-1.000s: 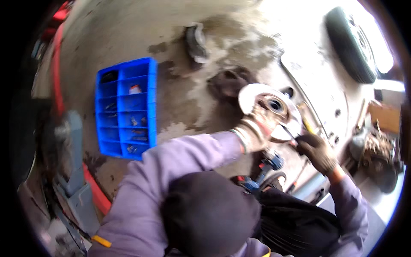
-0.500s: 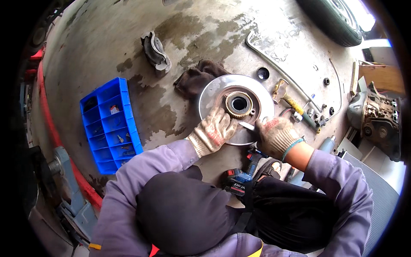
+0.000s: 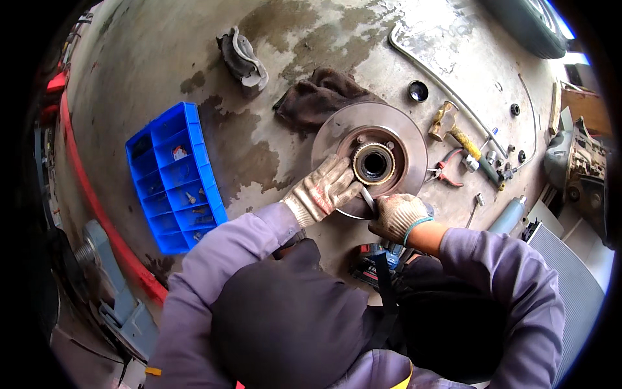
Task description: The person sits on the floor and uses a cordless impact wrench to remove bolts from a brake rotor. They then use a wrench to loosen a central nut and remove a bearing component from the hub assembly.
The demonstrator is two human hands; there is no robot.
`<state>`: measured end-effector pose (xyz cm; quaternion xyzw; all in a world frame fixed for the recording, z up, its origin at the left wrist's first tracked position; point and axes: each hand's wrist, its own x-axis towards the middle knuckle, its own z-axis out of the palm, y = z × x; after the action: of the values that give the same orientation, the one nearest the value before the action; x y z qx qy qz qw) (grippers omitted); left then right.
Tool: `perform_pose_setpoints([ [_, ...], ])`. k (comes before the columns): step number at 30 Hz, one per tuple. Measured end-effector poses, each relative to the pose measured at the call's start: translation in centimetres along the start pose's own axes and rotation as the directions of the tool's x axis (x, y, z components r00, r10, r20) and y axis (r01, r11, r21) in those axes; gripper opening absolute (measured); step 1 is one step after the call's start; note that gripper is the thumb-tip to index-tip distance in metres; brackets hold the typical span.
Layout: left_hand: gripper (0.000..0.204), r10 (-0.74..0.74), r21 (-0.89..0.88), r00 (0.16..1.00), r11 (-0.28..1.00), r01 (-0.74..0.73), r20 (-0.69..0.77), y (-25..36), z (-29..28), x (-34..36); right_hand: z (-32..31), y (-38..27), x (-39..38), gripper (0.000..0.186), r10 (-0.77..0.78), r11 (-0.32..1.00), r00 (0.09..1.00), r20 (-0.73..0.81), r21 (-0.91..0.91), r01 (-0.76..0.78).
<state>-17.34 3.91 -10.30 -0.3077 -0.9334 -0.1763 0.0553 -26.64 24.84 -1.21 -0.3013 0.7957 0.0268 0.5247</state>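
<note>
A brake disc (image 3: 411, 139) lies flat on the floor, with a brass-coloured toothed ring (image 3: 392, 167) around the dark bore at its hub. My left hand (image 3: 326, 189), in a soiled knit glove, rests on the disc's near left with fingers stretched out towards the ring. Closed in a fist at the near edge, my gloved right hand (image 3: 396, 217) grips a narrow flat metal tool (image 3: 368, 198). Its tip reaches the lower side of the ring; whether it touches cannot be seen. The handle is hidden in the fist.
A blue compartment tray (image 3: 165, 188) of small fasteners lies left. Beyond the disc are a brown cloth (image 3: 317, 100) and brake pads (image 3: 243, 61). Right are a hammer (image 3: 466, 142), red-handled pliers (image 3: 447, 174) and a long bent bar (image 3: 440, 84). A cordless power tool (image 3: 376, 259) sits near me.
The flat tool has swung from pointing left to pointing up at the ring. My right hand has drawn in closer to my left. The whole view has shifted slightly.
</note>
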Motion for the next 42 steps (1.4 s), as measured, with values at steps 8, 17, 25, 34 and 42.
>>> perform_pose_setpoints([
  [8,0.046,-0.360,-0.191,0.886,0.930,0.314,-0.293,0.7,-5.4,-2.9,2.0,1.1,-0.8,0.034,-0.070,0.997,0.997,0.042,-0.037,0.072],
  [17,0.039,-0.568,0.190,0.747,0.822,0.537,0.345,-0.9,-4.0,5.6,0.0,3.5,-3.6,0.038,-0.142,0.981,0.974,0.178,-0.105,0.163],
  [25,0.023,-0.653,0.170,0.663,0.747,0.643,0.365,-1.4,-3.0,6.9,-1.4,4.2,-3.4,0.036,-0.236,0.971,0.968,-0.080,0.021,0.239],
  [34,0.021,-0.672,0.420,0.600,0.740,0.525,0.434,0.0,-2.3,9.0,-2.9,5.8,-3.6,0.032,-0.229,0.935,0.924,-0.307,0.195,0.297],
  [42,0.031,-0.655,0.263,0.639,0.752,0.605,0.403,-0.9,-3.3,6.7,-3.9,5.4,-2.6,0.024,-0.201,0.903,0.942,-0.268,0.323,0.285],
])
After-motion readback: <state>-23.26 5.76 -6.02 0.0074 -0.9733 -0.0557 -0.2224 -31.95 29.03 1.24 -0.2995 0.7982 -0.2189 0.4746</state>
